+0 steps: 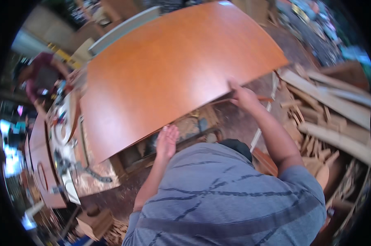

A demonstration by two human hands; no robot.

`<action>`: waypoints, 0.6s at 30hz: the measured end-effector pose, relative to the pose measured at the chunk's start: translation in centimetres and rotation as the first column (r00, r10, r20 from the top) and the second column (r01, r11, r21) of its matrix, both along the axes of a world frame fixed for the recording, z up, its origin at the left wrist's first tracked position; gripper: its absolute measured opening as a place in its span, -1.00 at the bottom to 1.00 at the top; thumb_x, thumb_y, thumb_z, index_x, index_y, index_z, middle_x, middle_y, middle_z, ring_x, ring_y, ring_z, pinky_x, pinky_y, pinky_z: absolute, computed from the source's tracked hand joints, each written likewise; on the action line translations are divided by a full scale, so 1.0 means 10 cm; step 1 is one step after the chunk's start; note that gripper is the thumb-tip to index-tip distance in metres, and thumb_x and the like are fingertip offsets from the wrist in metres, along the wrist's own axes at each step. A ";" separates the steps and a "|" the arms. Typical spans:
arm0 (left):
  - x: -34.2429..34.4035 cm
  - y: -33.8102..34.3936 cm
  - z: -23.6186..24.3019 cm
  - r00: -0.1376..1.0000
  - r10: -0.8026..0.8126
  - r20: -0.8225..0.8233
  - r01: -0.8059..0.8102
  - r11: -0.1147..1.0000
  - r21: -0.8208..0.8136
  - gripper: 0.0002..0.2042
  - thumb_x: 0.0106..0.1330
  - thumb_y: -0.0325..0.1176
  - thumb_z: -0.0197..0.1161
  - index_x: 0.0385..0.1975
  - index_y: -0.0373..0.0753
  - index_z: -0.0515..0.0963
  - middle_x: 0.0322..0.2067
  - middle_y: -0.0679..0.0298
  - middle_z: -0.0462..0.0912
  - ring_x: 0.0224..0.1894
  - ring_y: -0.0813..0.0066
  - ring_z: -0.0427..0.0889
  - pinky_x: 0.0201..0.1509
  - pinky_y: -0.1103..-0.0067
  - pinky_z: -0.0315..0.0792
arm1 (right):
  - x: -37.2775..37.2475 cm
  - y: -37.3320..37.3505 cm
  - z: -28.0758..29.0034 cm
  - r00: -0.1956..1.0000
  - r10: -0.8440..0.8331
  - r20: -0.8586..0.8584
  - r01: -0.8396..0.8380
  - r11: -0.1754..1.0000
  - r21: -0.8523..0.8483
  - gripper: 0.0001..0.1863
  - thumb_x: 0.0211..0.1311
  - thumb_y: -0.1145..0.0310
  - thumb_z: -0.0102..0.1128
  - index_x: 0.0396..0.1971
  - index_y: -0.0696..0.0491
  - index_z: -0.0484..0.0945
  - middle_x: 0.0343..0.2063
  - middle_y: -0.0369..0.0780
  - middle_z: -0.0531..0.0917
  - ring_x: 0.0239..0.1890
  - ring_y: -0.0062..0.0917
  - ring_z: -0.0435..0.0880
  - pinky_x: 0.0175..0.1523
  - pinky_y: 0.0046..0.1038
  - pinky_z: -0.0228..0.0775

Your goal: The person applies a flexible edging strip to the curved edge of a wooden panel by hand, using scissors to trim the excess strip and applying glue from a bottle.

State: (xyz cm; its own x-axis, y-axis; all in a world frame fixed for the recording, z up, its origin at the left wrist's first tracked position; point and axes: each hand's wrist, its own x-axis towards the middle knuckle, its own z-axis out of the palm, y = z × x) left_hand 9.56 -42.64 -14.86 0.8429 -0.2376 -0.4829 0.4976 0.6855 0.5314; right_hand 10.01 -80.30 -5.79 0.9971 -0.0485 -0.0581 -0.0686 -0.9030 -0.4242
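The orange-brown board (173, 69) lies directly beyond both hands, its long axis slanting from lower left to upper right; the right hand (243, 97) clasps its near edge, the left hand (166, 141) has fingers extended there, contact unclear, wood offcuts (329, 99) crowding the right

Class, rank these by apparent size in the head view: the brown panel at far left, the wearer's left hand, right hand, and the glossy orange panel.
1. Glossy orange panel
2. Brown panel at far left
3. Left hand and right hand: too alike in size to rank
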 end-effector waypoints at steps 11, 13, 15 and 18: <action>0.02 -0.95 0.08 0.984 -0.153 -0.092 0.161 0.984 0.079 -0.76 0.39 -0.21 0.09 -0.17 -0.27 0.45 -0.20 0.17 0.62 -0.13 0.41 0.62 0.00 0.51 0.54 | -0.41 -0.64 -0.03 0.996 -0.008 -0.084 -0.008 0.981 -0.191 -0.09 0.02 0.47 0.14 0.37 -0.14 -0.13 -0.47 -0.03 0.62 -0.39 -0.13 0.63 -0.28 -0.16 0.45; 0.04 -1.02 0.04 0.987 -0.135 -0.083 0.142 0.986 0.086 -0.76 0.38 -0.20 0.10 -0.21 -0.27 0.47 -0.22 0.18 0.63 -0.15 0.43 0.62 -0.02 0.52 0.55 | -0.46 -0.85 -0.14 0.998 0.004 -0.059 -0.017 0.976 -0.216 -0.01 -0.07 0.48 0.22 0.37 -0.16 -0.13 -0.53 -0.02 0.60 -0.42 -0.11 0.61 -0.30 -0.14 0.43; 0.08 -1.05 0.00 0.993 -0.098 -0.063 0.103 0.991 0.087 -0.78 0.37 -0.21 0.11 -0.27 -0.25 0.50 -0.24 0.19 0.65 -0.18 0.46 0.64 -0.07 0.56 0.57 | -0.49 -1.07 -0.17 0.991 -0.072 -0.117 0.039 0.964 -0.263 0.01 -0.07 0.48 0.23 0.38 -0.19 -0.15 -0.54 -0.05 0.60 -0.42 -0.12 0.61 -0.29 -0.15 0.44; 0.11 -1.08 0.02 0.996 -0.066 -0.060 0.071 0.992 0.100 -0.79 0.37 -0.22 0.11 -0.27 -0.25 0.50 -0.24 0.19 0.65 -0.18 0.46 0.65 -0.07 0.56 0.58 | -0.53 -1.27 -0.01 0.991 -0.076 -0.106 0.038 0.947 -0.319 -0.06 0.00 0.51 0.09 0.39 -0.17 -0.17 -0.55 -0.04 0.60 -0.46 -0.15 0.61 -0.30 -0.16 0.44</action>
State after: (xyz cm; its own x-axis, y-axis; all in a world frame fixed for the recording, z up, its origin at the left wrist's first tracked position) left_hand 10.65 -53.44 -14.70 0.7972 -0.2412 -0.5534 0.5726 0.5927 0.5664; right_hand 4.75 -93.04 -5.89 0.9796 -0.1397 -0.1447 -0.1555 -0.9823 -0.1041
